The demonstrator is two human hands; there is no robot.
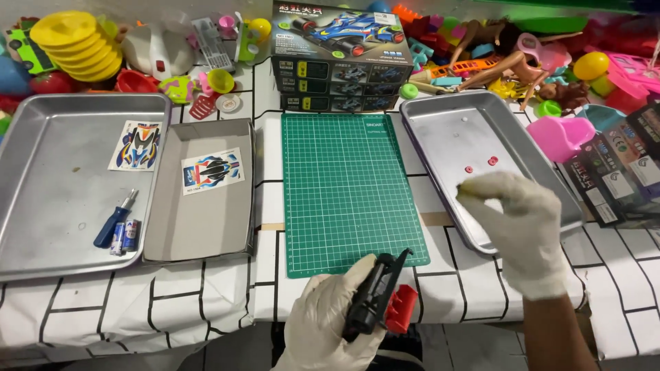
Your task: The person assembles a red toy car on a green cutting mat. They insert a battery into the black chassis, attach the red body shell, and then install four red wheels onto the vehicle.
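Gloved, the left hand (330, 323) is closed around a black toy car chassis (375, 295) with a red part, at the near edge of the table (137, 309) with its brick-pattern cloth. Over the right metal tray (440, 130), the right hand (515, 220) pinches something small that I cannot make out, just short of two red pieces (481, 165). A green cutting mat (344, 185) lies between the trays, with toys heaped behind.

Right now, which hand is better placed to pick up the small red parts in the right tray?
Right. The right hand hovers over the right tray close to the red parts; the left hand grips the black chassis.
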